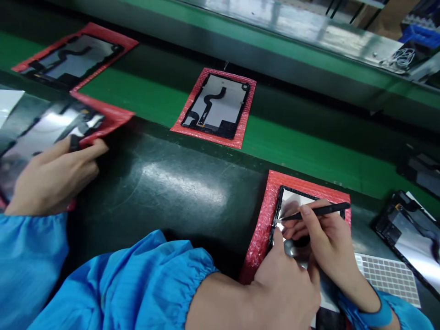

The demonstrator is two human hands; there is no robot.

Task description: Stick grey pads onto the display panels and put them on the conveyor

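Observation:
A display panel (292,201) with a black frame and a shiny back lies on a red bubble-wrap sheet (264,220) at the lower right. My left hand (285,284) rests on the panel with its fingers curled, one fingertip at the panel's left edge beside a small white piece. My right hand (326,238) pinches a thin black stylus-like tool (319,211), and the tool's tip touches the same edge. Both my sleeves are blue.
A co-worker's hand (51,178) in a blue sleeve holds a panel on red wrap (113,114) at the left. Two more panels on red wrap (215,107) (74,55) lie on the green belt (309,151). A bare panel (409,233) and a white label sheet (388,275) are at the right.

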